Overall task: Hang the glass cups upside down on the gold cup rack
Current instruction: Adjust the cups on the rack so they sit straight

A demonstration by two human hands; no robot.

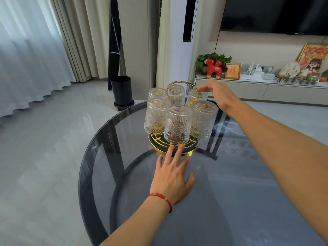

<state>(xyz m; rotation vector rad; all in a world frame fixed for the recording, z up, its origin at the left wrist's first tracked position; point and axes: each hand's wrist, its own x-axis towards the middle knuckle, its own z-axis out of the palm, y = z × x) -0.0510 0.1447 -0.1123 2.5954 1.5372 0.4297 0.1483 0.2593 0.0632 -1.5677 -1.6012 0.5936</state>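
The gold cup rack [184,153] stands on the round glass table, with a dark green round base and a gold loop handle [179,83] on top. Several ribbed glass cups hang upside down around it, one at the front [178,124], one front right [204,119] and one front left [156,118]. My left hand [173,176] lies flat on the table, fingers apart, two fingertips touching the base's front rim. My right hand [219,95] reaches over the back right cup [196,96], thumb and forefinger pinching the handle's right side.
The smoked glass table [124,174] has a dark frame showing through it. A black bin [122,91] stands on the floor behind. A low white cabinet [266,89] with ornaments runs along the back right wall.
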